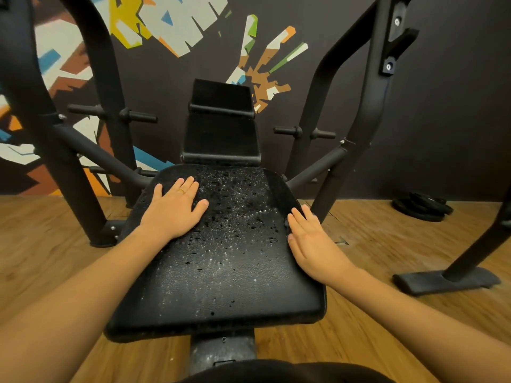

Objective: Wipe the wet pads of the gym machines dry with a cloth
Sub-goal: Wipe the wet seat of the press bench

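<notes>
Wet pad (pixel 229 272) lies under left hand (pixel 174 208), apparently touching right hand (pixel 312 244).

Single head view, close above the seat pad (pixel 221 272), facing forward and down

Seat pad (pixel 221 258) open from above; 2 frame uprights (pixel 367 120) flank it, back pad (pixel 221 136) closes the far edge.

Water droplets (pixel 235 205) bead a black seat pad (pixel 226 277). The left hand (pixel 172 208) lies flat on its far-left corner; the right hand (pixel 312 241) rests straight-fingered along its right edge. Weight plates (pixel 423 208) lie on the wooden floor (pixel 359 313) beyond.
</notes>
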Demonstrator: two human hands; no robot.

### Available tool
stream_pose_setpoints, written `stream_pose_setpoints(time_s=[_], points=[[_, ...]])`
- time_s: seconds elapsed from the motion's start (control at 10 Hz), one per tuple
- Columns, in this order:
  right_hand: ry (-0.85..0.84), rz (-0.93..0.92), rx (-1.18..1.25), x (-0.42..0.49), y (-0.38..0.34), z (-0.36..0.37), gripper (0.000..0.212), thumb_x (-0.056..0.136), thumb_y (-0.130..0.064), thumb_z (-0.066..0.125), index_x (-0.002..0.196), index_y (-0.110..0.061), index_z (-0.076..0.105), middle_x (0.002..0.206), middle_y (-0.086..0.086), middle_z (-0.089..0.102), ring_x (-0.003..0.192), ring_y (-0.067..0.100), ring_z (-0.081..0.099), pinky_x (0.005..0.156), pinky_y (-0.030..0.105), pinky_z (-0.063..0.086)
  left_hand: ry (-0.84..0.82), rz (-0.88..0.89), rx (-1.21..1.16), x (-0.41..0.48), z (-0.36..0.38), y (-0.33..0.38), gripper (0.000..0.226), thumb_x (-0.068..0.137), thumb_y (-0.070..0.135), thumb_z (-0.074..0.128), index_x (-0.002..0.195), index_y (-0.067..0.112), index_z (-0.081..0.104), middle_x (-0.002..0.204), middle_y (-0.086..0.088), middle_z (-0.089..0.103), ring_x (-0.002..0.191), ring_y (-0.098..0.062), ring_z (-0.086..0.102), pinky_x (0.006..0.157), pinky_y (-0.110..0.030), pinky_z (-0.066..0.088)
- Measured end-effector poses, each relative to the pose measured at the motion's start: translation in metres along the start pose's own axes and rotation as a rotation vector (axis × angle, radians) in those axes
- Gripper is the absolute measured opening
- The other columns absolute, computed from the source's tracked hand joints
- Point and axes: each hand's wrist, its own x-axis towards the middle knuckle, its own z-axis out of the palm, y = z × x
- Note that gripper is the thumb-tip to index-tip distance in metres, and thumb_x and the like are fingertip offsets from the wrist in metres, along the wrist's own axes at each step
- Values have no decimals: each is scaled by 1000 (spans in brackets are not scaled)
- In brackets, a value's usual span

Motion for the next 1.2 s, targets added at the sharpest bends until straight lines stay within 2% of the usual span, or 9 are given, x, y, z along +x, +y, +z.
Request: stream_pose_setpoints(time_s=[0.1,0.2,0.3,0.4,0.5,0.6,0.8,1.0,1.2], points=[[66,31,29,14,-8,-3,43,109,-18,35,143,7,43,148,24,43,144,44,27,125,40,7,-1,-8,-4,-1,1,-2,70,104,59,22,162,19,16,170,3,9,156,-18,7,124,-56,4],[75,-31,-5,-38,-12,6,52,110,-23,34,156,2,27,165,16,22,155,35,4,123,36,-8,-4,-1,-2,-1,3,-1,70,104,58,22,162,19,16,170,2,10,156,-18,7,124,-56,4],[89,-72,-19,-62,-12,7,55,111,-28,32,159,-5,20,168,8,11,155,24,-9,121,34,-11,-3,-5,-3,-2,2,-1,70,104,58,23,162,19,17,170,2,10,156,-18,7,124,-56,5],[103,-57,-66,-25,-13,-2,48,109,-17,39,151,6,36,159,23,34,153,40,17,120,37,-7,-3,-8,0,-1,2,-2,70,104,59,22,162,19,15,170,3,9,156,-18,7,124,-56,4],[65,12,-36,-6,-8,2,47,108,-15,37,148,9,39,157,27,35,151,43,20,123,39,-6,-2,-10,-2,0,0,-2,70,104,58,22,162,20,15,170,3,9,156,-18,7,124,-56,4],[121,11,-93,-32,-8,13,46,107,-16,45,146,7,44,155,25,39,150,45,22,123,47,7,-14,-5,0,-1,-1,0,70,104,58,23,162,19,15,170,2,9,156,-18,7,124,-56,3],[8,-38,4,-102,-14,23,60,106,-38,18,157,-8,25,168,3,11,155,18,-16,126,47,8,-15,-5,-12,-2,1,-1,70,104,58,23,162,19,15,170,2,9,156,-18,7,124,-56,3],[-25,-40,28,-86,-7,16,54,109,-35,22,158,-13,20,167,-5,4,151,7,-25,127,39,2,-7,-9,-4,-1,1,-2,70,104,58,23,162,19,17,170,2,9,156,-18,7,124,-56,4],[-1,-18,83,-75,-5,15,52,110,-29,30,158,-12,20,167,-5,5,151,7,-25,128,39,3,-4,-10,-3,-1,1,0,70,104,58,23,162,19,17,170,2,9,156,-18,7,124,-56,3]])
